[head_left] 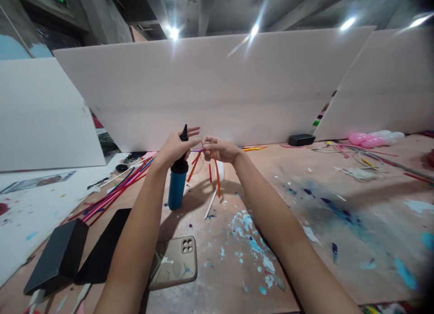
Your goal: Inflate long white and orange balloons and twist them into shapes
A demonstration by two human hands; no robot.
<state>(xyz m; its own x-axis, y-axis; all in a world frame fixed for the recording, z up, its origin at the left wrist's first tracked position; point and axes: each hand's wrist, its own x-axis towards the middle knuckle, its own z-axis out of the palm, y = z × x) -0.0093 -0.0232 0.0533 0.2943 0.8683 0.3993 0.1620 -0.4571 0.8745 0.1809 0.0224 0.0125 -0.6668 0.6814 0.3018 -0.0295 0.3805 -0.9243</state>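
Observation:
My left hand [174,146] is around the neck of a blue and black balloon pump [178,187]. Its thumb crosses the black top below the pointed nozzle, while the other fingers stretch out to the right. The pump is nearly upright; I cannot tell if its base touches the table. Close by, my right hand [220,149] has its fingers pinched on a thin, uninflated orange balloon [217,176], which hangs down from it. Another orange strand [194,167] slants down between the hands. Behind the fingers, a short purple strand [195,150] shows.
Below my hands, a phone in a patterned case [179,262] lies on the paint-spotted table [224,291]. Several long balloons [118,192], a black box [57,255] and a dark flat device [105,246] are on the left. White panels [217,88] stand behind; pink inflated balloons [366,140] sit far right.

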